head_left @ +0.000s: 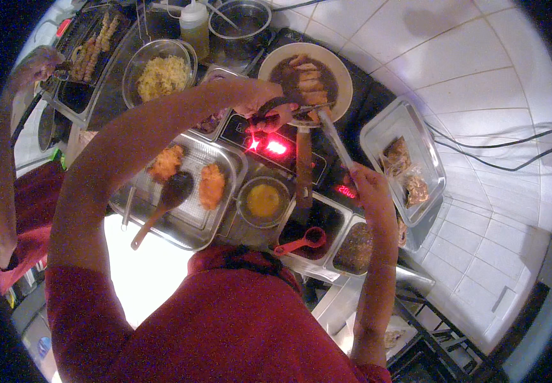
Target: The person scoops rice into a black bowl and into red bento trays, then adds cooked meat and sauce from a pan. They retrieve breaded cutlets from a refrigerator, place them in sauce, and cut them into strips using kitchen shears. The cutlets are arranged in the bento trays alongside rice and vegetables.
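Observation:
A cream-rimmed pan [346, 80] with a wooden handle [303, 163] sits on the cooktop, holding sliced meat [311, 80] in dark brown sauce. My left hand [269, 110] is closed on dark-handled scissors [264, 121], whose blades reach over the pan's near edge. From the right, my right hand [370, 185] grips metal tongs [336, 140]; their tips are at a piece of meat by the same edge, next to the blades. Whether the blades touch the meat I cannot tell. Red lit displays [276, 147] glow below my left hand.
A metal tray [193, 239] holds orange fried pieces and a wooden ladle [161, 207]. Beside it stand a small pan of yellow liquid [263, 201] and a red scoop [314, 237]. A tray of browned food [368, 137] stands right. Another person's hand [41, 64] is near skewers [88, 57].

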Demonstrator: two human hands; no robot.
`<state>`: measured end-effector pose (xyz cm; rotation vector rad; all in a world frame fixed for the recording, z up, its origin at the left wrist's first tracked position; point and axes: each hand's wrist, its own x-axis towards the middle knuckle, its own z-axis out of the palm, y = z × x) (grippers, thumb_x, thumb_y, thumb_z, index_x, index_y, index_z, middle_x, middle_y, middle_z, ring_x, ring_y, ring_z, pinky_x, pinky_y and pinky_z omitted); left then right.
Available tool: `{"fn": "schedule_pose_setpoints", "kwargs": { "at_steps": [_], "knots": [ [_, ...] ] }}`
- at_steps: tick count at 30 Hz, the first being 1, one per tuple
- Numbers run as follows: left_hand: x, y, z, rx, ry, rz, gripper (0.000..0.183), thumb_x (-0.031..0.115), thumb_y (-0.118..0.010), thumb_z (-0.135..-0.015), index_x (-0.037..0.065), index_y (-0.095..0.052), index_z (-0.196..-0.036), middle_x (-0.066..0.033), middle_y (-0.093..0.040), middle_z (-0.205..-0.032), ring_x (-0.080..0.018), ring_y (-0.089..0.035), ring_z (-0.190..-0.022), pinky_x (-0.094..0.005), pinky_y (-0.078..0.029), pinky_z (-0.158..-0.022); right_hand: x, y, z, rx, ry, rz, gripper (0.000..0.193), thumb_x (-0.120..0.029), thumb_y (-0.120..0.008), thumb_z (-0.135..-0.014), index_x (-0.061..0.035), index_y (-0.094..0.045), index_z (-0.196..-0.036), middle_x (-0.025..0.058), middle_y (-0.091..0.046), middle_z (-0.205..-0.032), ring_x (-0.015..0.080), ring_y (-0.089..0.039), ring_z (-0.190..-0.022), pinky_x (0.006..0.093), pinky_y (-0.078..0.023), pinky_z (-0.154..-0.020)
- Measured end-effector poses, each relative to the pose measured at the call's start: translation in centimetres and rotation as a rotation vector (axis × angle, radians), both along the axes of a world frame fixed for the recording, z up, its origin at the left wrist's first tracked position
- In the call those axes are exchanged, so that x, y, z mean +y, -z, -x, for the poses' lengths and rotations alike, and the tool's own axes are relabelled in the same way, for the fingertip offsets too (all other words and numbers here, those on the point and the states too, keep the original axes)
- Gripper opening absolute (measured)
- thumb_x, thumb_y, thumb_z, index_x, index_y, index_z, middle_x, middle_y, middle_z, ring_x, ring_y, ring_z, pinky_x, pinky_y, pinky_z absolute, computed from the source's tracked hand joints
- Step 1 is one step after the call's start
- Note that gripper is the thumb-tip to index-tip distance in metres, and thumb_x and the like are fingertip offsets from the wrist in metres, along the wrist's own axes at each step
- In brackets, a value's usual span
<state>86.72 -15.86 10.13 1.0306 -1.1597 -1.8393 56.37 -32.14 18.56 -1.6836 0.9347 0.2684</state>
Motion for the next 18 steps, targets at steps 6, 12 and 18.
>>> {"fn": "schedule_pose_setpoints", "kwargs": {
  "at_steps": [6, 12, 18],
  "knots": [
    [-0.7, -0.5, 0.6, -0.107, -0.212, -0.473, 0.026, 0.022, -0.062, -0.086, 0.004, -0.061, -0.067, -0.0073, -0.057, -0.059, -0.0157, -0.056, -0.046, -0.0294, -0.042, -0.039, 0.0, -0.7, -0.4, 0.021, -0.027, 0.076, 0.034, -0.034, -0.053, -0.099, -0.0049, -0.07, -0.106, -0.0041, -0.061, -0.076, 0.0044, -0.047, -0.058, 0.0196, -0.036, -0.05],
    [0.7, -2.8, -0.2, -0.242, 0.087, 0.116, 0.028, 0.021, -0.056, -0.089, 0.002, -0.062, -0.07, -0.0085, -0.059, -0.059, -0.017, -0.057, -0.045, -0.0306, -0.042, -0.037, 0.2, -2.0, 0.4, 0.034, -0.026, 0.068, 0.031, -0.031, -0.053, -0.098, -0.0047, -0.07, -0.097, -0.0033, -0.056, -0.065, 0.0063, -0.046, -0.056, 0.0251, -0.036, -0.05],
    [2.0, -4.9, 1.1, -0.583, -0.089, -0.131, 0.035, 0.025, -0.051, -0.094, 0.001, -0.064, -0.072, -0.0101, -0.062, -0.055, -0.0189, -0.06, -0.042, -0.0346, -0.047, -0.036, 1.3, -4.1, 2.4, 0.02, 0.101, 0.037, 0.032, -0.029, -0.055, -0.098, -0.0049, -0.07, -0.112, -0.0036, -0.056, -0.067, 0.006, -0.044, -0.057, 0.0248, -0.036, -0.051]
  ]
}}
